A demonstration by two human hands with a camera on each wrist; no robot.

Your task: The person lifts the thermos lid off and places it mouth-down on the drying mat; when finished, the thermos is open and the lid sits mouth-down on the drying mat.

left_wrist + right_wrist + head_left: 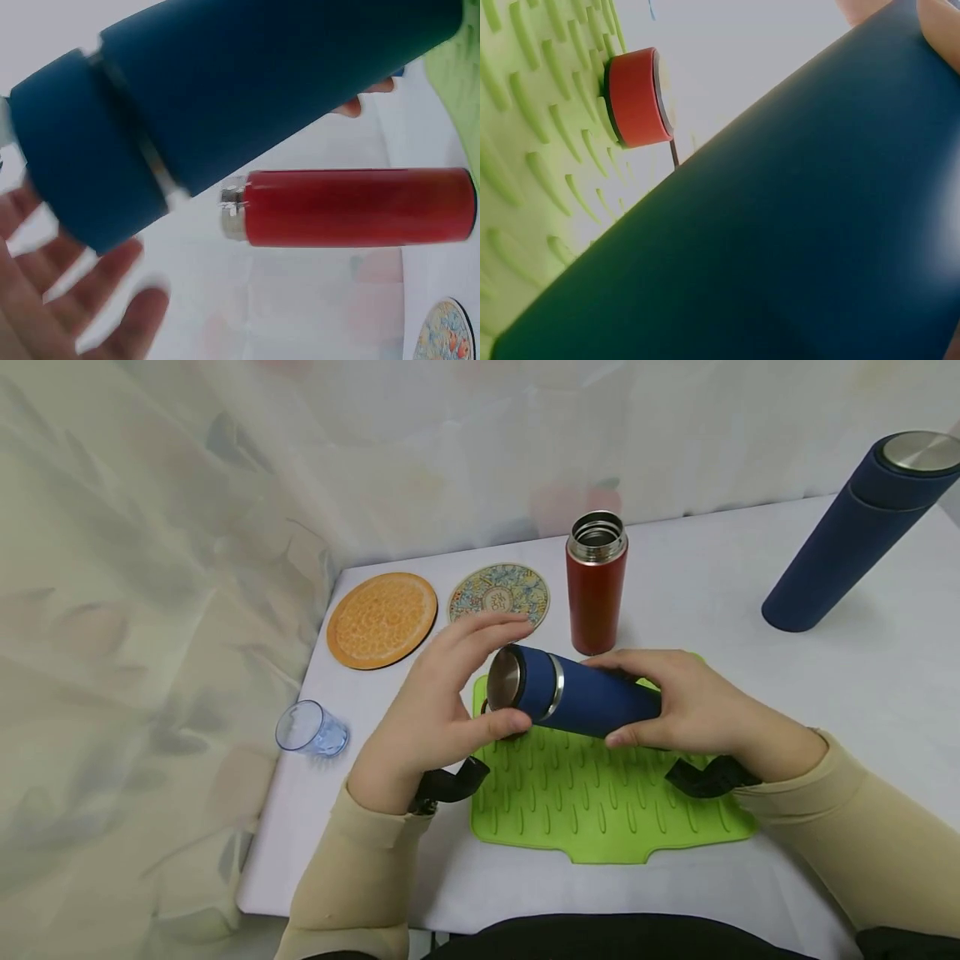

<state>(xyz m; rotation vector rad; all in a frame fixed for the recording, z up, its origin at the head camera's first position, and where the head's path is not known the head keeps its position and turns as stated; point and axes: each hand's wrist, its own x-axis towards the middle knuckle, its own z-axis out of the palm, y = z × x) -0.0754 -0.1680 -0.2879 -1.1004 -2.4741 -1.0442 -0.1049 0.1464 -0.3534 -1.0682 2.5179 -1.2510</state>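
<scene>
A small blue thermos [600, 702] is held tilted above a green ribbed mat [600, 814], its capped end towards the left. My right hand [693, 706] grips its body near the base. Around the cap [536, 683] spreads my left hand [442, 702], fingers extended above and thumb at the lower edge. A silver band shows between cap and body. Behind stands a red thermos [596, 602], upright, its steel mouth uncovered. On the mat sits a red lid [639, 97], seen in the right wrist view; in the head view it is mostly hidden.
A larger blue thermos [855, 535] with a steel-topped cap stands at the back right. An orange-slice coaster [382, 620] and a patterned coaster [498, 587] lie at the back left. Near the left table edge is a blue glass [311, 729]. Curtains hang behind and left.
</scene>
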